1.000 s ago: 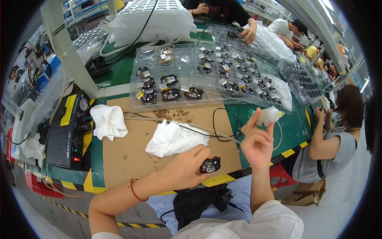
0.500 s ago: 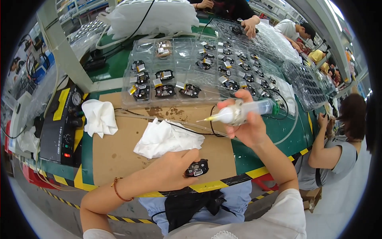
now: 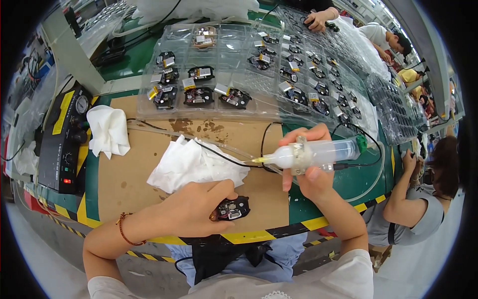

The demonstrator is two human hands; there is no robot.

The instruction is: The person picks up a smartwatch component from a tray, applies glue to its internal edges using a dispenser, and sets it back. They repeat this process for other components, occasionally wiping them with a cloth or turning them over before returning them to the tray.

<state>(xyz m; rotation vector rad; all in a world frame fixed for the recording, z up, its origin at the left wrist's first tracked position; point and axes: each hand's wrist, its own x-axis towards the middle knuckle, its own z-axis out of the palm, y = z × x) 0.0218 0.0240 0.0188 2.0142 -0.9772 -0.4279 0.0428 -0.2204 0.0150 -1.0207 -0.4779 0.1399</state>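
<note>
My left hand (image 3: pixel 191 209) is closed on a small black electronic module (image 3: pixel 234 209), its circuit board facing up, near the table's front edge. A clear dispensing syringe (image 3: pixel 326 152) with white contents, a yellow needle tip and a green end cap lies in the grip of my right hand (image 3: pixel 317 182). It is held nearly level above the table, needle pointing left, up and to the right of the module and apart from it. Just beyond my left hand, a crumpled white cloth (image 3: pixel 191 167) rests on brown cardboard (image 3: pixel 134 192).
Clear trays (image 3: pixel 231 105) of similar modules span the table's far side. A black controller box (image 3: pixel 63 147) with a gauge and a second white cloth (image 3: pixel 108 130) are at left. Cables and a thin tube cross the cardboard. One co-worker's hand (image 3: pixel 318 21) is at far right; another person (image 3: pixel 411 199) sits right.
The view has shifted a little. My right hand has brought the syringe lower and turned it closer to level. My left hand still grips the module near the table edge.
</note>
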